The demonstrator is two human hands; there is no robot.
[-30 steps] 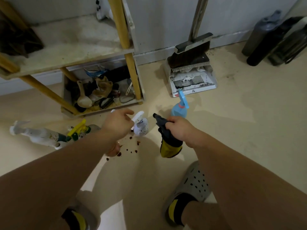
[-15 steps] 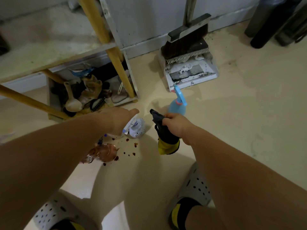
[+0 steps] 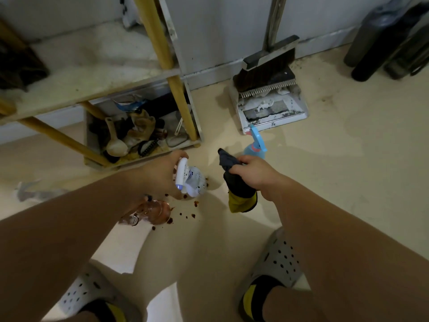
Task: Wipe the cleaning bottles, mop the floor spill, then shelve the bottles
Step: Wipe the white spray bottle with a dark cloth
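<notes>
Since half a second ago, our left hand has closed around the white spray bottle, which it was only reaching for; the bottle sits low over the floor, speckled with brown drops. Our right hand grips a grey and yellow cloth, fingers fully curled. Between them lies the brown spill. A tipped clear bottle rests beside our left forearm. A blue spray bottle stands behind the cloth, near the dustpan and shelf.

- White spray bottle, speckled with dark spots, upright on the floor.
- Blue spray bottle stands upright.
- Amber bottle lies beside brown spill drops.
- Grey-yellow cloth hangs.
</notes>
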